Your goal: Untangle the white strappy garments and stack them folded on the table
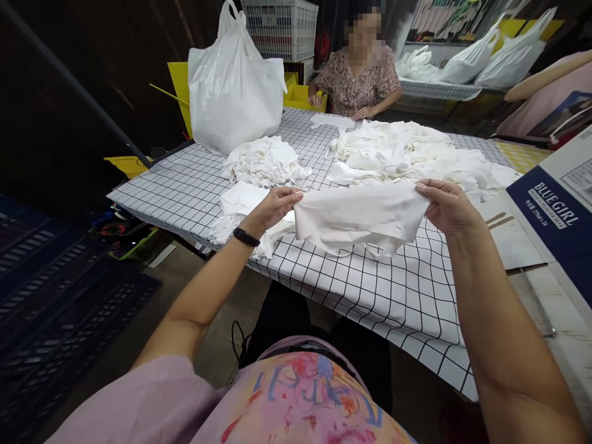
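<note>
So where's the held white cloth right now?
Head view, centre: the white cloth spans between the left hand and the right hand, above the near part of the grid-patterned tablecloth.

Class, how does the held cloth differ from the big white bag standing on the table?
The cloth is held between the left hand and right hand; the bag stands on the table. The cloth hangs fairly flat; the bag bulges. The bag is larger than the cloth. Both look white.

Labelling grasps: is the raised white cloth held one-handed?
No, the left hand and right hand grip opposite ends of the white cloth.
</note>
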The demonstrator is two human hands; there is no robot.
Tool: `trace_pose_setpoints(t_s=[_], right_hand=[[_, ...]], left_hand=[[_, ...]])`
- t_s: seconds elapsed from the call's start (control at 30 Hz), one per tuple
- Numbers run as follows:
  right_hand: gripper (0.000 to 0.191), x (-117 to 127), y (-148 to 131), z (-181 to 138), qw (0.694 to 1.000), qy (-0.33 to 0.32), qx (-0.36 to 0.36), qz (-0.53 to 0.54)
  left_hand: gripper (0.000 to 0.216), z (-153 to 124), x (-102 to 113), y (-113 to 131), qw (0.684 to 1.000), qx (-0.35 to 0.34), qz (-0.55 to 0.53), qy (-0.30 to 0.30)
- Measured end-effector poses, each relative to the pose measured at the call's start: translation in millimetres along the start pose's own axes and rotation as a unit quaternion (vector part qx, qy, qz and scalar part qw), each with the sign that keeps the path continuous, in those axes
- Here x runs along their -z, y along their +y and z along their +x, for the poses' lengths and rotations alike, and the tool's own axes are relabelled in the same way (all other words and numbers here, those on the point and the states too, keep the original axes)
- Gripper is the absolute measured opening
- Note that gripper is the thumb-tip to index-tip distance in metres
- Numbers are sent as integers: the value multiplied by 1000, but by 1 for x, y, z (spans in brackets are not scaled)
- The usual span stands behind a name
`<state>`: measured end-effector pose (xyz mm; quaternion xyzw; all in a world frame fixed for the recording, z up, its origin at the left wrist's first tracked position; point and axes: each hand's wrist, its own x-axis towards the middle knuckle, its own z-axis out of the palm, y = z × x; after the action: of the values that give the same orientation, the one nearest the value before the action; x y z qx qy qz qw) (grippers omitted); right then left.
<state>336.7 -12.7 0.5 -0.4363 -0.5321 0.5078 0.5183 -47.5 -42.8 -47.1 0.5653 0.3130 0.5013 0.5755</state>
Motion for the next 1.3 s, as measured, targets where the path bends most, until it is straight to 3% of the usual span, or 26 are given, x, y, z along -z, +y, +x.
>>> trace_pose_setpoints(t_s=[0.47, 0.63, 0.77, 0.93, 1.1, 1.2, 1.3], right_hand=[[17, 5, -4, -8, 1000, -1, 17, 1], [13, 7, -7, -11, 1000, -6, -2, 14], [25, 13, -9, -15, 1000, -15, -17, 19], [42, 23, -13, -23, 995, -76, -16, -66], [39, 35, -24, -29, 975, -128, -26, -179], [36, 41, -33, -29, 980, -123, 15, -156], [31, 46, -43, -30, 991, -89, 43, -89]], left_hand=[[38, 3, -10, 16, 1000, -11, -10, -7], [40, 6, -8, 22, 999, -13, 51, -9], [43, 7, -7, 32, 992, -14, 125, -18], [36, 9, -4, 50, 964, -18, 262, -48], [29, 15, -7, 76, 918, -74, 380, -84], [21, 20, -11, 91, 892, -103, 429, -99], [18, 27, -14, 103, 889, -96, 437, -99]])
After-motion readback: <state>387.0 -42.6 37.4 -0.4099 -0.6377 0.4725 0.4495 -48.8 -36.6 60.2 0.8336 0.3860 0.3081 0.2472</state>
